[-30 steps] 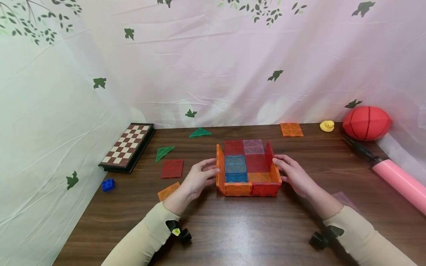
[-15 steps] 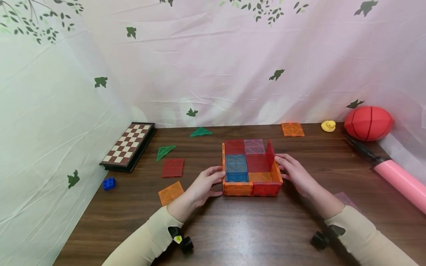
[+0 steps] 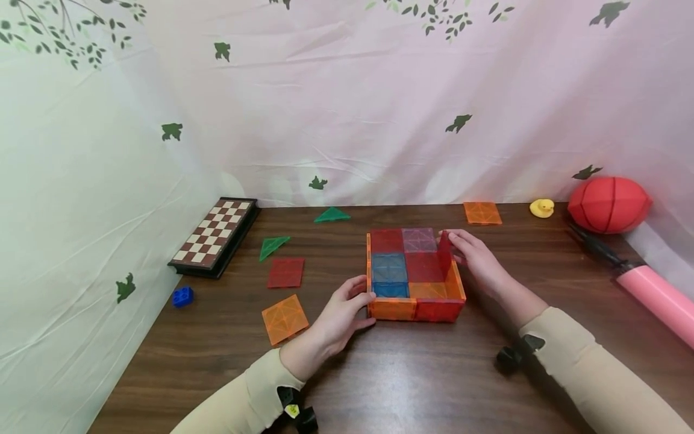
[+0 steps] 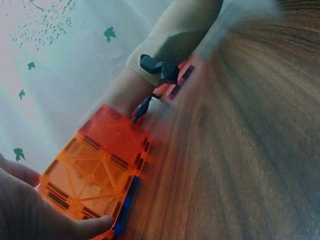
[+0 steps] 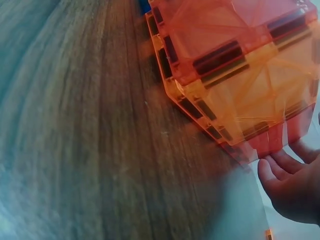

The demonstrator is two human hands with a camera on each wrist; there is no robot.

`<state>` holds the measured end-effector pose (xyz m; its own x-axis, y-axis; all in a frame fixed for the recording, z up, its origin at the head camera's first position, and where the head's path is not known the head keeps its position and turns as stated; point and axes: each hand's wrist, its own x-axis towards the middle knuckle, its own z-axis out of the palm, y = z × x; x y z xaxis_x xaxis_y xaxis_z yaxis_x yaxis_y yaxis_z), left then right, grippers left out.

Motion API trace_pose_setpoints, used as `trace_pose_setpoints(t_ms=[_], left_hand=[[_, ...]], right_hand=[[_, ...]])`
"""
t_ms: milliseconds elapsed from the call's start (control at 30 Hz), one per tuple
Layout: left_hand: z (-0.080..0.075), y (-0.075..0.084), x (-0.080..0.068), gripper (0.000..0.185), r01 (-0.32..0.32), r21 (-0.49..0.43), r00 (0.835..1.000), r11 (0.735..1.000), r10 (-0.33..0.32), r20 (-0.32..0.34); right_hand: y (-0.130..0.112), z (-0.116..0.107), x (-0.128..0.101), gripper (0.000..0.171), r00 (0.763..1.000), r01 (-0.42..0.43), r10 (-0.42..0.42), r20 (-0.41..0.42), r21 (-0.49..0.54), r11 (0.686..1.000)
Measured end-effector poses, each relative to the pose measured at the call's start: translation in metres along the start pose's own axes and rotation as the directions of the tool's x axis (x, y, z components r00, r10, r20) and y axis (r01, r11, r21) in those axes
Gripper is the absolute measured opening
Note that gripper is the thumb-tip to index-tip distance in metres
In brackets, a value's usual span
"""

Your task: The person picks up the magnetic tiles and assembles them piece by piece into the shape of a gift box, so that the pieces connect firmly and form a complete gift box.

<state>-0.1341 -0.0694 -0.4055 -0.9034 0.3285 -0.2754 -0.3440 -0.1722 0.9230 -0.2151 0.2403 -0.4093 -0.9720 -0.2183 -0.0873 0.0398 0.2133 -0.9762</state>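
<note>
An open box of translucent magnetic tiles sits mid-table in the head view, with an orange-and-red front wall (image 3: 393, 310). Blue, red, purple and orange tiles make its floor. My left hand (image 3: 341, 310) rests at the front left corner; in the left wrist view its straight thumb lies along the lower part of the orange front tile (image 4: 85, 175). On the right side, a red square tile (image 3: 444, 256) stands upright above the lower orange wall. My right hand (image 3: 479, 262) pinches this red tile by its outer and far edges; in the right wrist view its fingertips meet the tile.
Left of the box lie an orange tile (image 3: 284, 319), a red tile (image 3: 285, 272) and green triangles (image 3: 274, 246). Farther left are a chessboard (image 3: 217, 232) and blue brick (image 3: 182, 296). Another orange tile (image 3: 482, 213), rubber duck (image 3: 542, 208), red ball (image 3: 609, 205) and pink pump (image 3: 658, 301) occupy the right.
The left orange wall has swung inward to upright under my left hand, which then slid toward the front corner. My right hand has moved up and back along the red upright tile.
</note>
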Motion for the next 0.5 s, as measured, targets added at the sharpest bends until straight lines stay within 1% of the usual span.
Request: trace_pose_setpoints(t_ms=[100, 267, 400, 500], left_hand=[[-0.002, 0.000, 0.002, 0.054, -0.015, 0.012, 1.000, 1.000, 0.016, -0.009], [-0.007, 0.001, 0.004, 0.048, -0.045, 0.011, 0.997, 0.999, 0.045, -0.057], [-0.011, 0.004, 0.008, 0.044, -0.058, -0.037, 0.994, 0.998, 0.054, -0.100], [-0.016, 0.007, 0.014, 0.042, -0.078, -0.086, 0.989, 0.993, 0.067, -0.131]], right_hand=[[0.000, 0.000, 0.000, 0.068, 1.000, 0.001, -0.001, -0.007, 0.003, 1.000], [0.000, -0.002, -0.005, 0.066, 1.000, 0.023, -0.023, -0.017, 0.007, 1.000], [0.002, -0.006, -0.014, 0.066, 0.999, 0.035, -0.035, -0.002, 0.033, 0.999], [0.003, -0.008, -0.024, 0.066, 0.999, 0.037, -0.038, 0.014, 0.044, 0.998]])
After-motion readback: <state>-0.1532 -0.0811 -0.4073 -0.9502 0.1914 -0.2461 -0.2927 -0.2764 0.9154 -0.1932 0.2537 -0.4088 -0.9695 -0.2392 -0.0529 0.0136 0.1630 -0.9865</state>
